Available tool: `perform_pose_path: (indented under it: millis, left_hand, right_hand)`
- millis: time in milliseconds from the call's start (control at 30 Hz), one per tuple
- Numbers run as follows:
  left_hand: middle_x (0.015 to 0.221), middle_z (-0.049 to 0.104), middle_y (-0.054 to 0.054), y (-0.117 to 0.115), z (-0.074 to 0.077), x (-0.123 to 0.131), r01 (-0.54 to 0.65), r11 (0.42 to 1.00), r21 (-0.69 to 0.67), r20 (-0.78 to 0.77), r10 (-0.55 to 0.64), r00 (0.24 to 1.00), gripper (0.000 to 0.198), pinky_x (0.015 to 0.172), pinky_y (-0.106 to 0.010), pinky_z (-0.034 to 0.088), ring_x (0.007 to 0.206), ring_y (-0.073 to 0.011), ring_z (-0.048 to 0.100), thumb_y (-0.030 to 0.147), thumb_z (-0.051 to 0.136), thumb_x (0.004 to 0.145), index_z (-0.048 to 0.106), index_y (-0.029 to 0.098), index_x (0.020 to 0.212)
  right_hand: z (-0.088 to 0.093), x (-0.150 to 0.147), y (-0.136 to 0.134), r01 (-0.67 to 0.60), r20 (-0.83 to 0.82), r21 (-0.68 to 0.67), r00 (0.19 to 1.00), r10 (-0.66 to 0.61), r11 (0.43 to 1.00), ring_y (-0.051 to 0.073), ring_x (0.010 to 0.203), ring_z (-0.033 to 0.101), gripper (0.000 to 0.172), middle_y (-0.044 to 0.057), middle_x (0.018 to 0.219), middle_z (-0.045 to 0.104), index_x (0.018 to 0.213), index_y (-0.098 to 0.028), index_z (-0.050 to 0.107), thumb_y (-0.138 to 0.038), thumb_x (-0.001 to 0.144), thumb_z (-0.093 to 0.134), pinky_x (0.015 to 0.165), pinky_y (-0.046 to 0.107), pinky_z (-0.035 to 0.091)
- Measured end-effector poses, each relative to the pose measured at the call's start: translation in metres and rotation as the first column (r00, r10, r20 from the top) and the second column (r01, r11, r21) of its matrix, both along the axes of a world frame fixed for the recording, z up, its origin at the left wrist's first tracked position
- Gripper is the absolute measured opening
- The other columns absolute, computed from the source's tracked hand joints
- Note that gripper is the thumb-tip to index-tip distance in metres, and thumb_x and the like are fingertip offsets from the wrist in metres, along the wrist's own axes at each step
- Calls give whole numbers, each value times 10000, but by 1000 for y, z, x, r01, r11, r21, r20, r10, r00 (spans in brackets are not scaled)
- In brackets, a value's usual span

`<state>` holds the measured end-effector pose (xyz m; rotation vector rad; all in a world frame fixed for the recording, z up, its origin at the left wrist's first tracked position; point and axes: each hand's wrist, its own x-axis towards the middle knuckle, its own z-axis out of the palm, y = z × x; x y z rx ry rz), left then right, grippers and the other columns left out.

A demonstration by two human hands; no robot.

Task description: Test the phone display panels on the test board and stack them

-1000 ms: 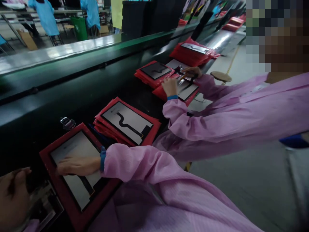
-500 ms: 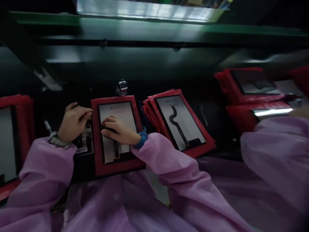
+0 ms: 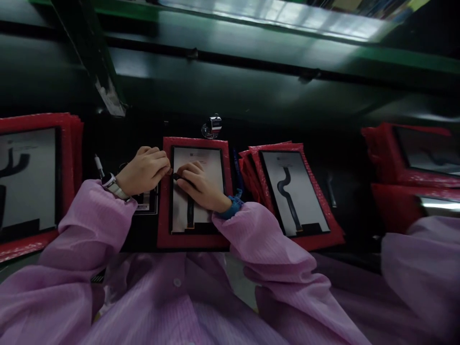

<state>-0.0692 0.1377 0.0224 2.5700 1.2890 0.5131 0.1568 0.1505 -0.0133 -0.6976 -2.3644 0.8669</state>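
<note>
A display panel (image 3: 213,160) with a pale back and black border lies on a red foam sheet (image 3: 165,230) in front of me. From its lower edge a dark flat flex cable (image 3: 190,215) runs up under my right hand (image 3: 201,187). That hand's fingers are closed on the cable's dark upper end, near the panel's left side. My left hand (image 3: 145,167) is pinched at the sheet's left edge, its fingertips close to that end; what they hold is too small to make out. Under the left wrist, a dark labelled part (image 3: 153,201) is partly hidden.
To the right, another panel (image 3: 305,182) with an S-shaped cable tops a red foam stack; a further stack (image 3: 70,167) stands left. Behind the sheet is a shiny tape roll (image 3: 212,127). A white-tipped pen (image 3: 98,163) lies left. A co-worker's sleeve (image 3: 420,254) is at right.
My left hand has moved right, from beside the sheet to its edge, and its fingers have closed. My right hand stays at the cable end. The view has shifted left and tilted.
</note>
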Motion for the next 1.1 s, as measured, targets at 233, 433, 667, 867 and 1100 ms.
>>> perform_pose_path:
  millis: [233,433,667,867,1100]
  left_hand:
    - [903,675,-73,-1,-1,4,46,999,1,14,-46,999,276,935,-431,387,922,-235,571,228,420,1005,644,173,853]
    - [870,671,-66,-2,0,3,74,997,-17,26,-74,997,275,909,-424,378,903,-230,556,238,430,1003,624,175,817]
    - [859,665,-60,-3,0,3,87,996,-32,15,-87,996,268,924,-426,369,910,-230,551,230,428,1002,616,185,816]
    - [869,666,-59,-3,-1,6,87,995,-40,36,-86,996,268,956,-440,377,920,-234,556,253,433,1001,639,191,841]
    - [843,653,-61,-4,-1,8,82,996,-35,54,-80,995,297,951,-445,382,909,-239,556,274,420,1006,636,188,820]
  right_hand:
    - [0,3,0,-15,12,28,1000,15,999,223,1035,496,309,87,1076,618,888,-219,531,-375,1085,352,986,444,419]
    - [-3,2,1,-50,-16,67,999,51,997,219,1060,482,293,89,1100,619,912,-210,550,-365,1085,371,989,436,428]
    - [-4,3,3,-69,-29,9,997,69,998,215,1057,473,307,86,1101,624,902,-207,565,-378,1082,386,995,441,430]
    - [-1,5,2,-51,35,-16,998,52,999,233,1072,493,307,85,1115,620,864,-219,552,-354,1076,376,1001,471,403]
    - [0,5,3,-53,9,-40,999,53,998,223,1055,492,360,80,1075,617,835,-210,564,-389,1078,368,1007,464,410]
